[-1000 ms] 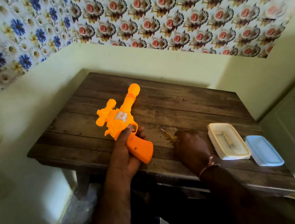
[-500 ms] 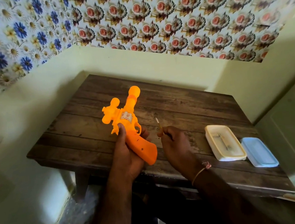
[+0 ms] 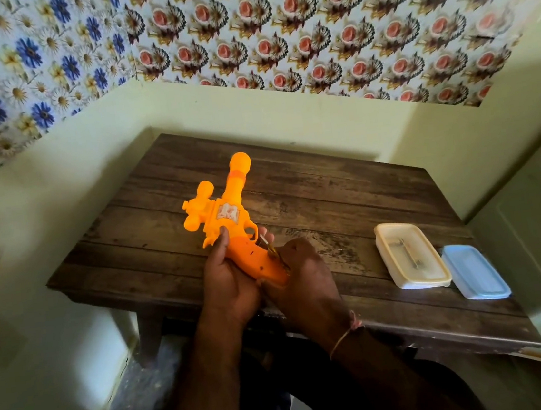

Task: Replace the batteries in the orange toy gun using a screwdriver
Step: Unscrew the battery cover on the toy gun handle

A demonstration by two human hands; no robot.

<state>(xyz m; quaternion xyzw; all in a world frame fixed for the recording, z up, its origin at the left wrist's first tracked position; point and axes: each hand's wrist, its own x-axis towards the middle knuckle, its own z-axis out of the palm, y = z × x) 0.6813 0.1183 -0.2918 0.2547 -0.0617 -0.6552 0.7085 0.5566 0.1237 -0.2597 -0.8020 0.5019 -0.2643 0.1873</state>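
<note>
Left hand [image 3: 229,282] clamps the gun [image 3: 230,222] above the desk [image 3: 166,250], barrel toward 12 o'clock; right hand [image 3: 301,277] pinches the screwdriver [image 3: 271,250] at its handle

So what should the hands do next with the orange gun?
Probably set the screwdriver tip into a screw on the grip. The left hand holds the toy gun over the table, and the right hand pinches the screwdriver beside the handle, whose cover looks still closed.
</note>
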